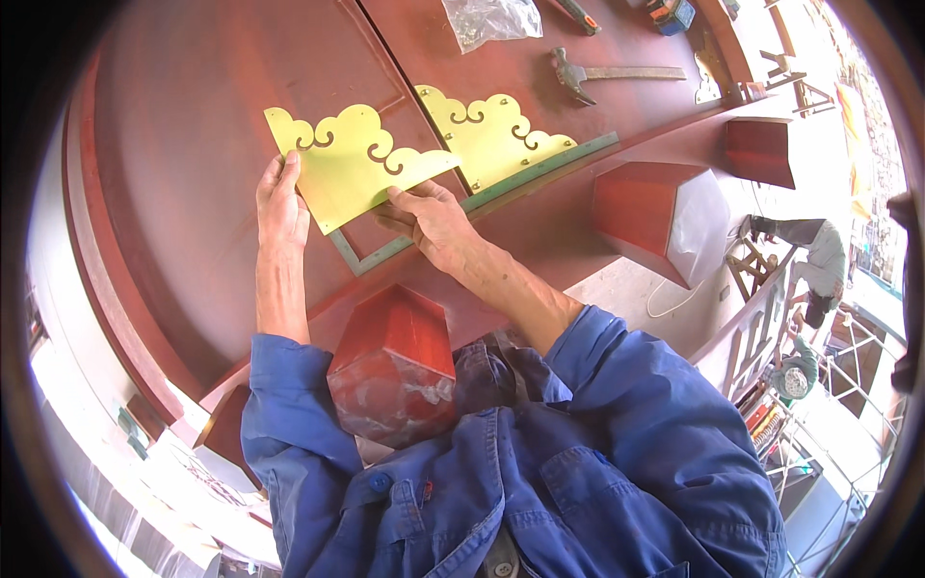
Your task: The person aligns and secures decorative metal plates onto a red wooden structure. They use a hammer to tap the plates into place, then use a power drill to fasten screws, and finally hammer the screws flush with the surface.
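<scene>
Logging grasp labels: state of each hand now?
Left hand: holding yellow, cloud-edged metal plate by its left edge.
Right hand: holding same plate by its lower right edge.

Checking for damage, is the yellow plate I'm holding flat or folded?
Flat: the yellow plate shows one unfolded face, pinched at its edges by your left hand and right hand.

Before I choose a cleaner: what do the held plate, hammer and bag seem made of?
Plate: likely brassy metal, smooth, thin with crisp cutouts. Hammer: likely steel head, dull grey; handle perhaps wood, matt brownish. Bag: clear plastic, glossy and creased.
</scene>
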### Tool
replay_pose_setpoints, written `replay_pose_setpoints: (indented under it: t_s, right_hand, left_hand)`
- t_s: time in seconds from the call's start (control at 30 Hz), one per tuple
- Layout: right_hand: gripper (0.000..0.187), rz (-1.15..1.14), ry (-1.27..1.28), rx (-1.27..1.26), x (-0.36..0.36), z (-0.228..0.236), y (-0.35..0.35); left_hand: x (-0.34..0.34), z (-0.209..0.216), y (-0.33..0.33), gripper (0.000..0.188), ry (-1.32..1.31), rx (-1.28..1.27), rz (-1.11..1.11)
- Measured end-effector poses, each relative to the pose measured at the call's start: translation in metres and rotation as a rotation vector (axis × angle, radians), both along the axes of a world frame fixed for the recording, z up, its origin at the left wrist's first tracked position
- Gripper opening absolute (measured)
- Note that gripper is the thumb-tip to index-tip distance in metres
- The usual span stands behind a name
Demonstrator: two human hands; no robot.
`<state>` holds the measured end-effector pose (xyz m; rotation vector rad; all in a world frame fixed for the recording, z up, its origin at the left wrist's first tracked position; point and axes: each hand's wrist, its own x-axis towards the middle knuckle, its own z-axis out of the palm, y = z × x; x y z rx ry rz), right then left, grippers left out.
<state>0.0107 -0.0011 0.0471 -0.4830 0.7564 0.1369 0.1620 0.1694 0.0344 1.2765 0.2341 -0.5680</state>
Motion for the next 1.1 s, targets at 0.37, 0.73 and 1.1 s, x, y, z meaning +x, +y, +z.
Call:
replay_pose_setpoints:
  t_s: [0.37,0.73,1.1]
  right_hand:
    - [0.025,-0.018,0.028,0.017,0.0,0.003,-0.004]
    - [0.024,0.022,-0.031,0.025,0.0,-0.003,-0.011]
    - [0.015,-0.102,-0.012,-0.083,-0.016,0.004,-0.049]
  left_hand:
    - [0.0,0.01,-0.007,0.021,-0.032,0.029,-0.011]
    - [-0.002,0.017,-0.01,0.019,-0.014,0.042,0.0]
    - [0.011,0.036,-0.01,0.023,-0.068,0.063,-0.061]
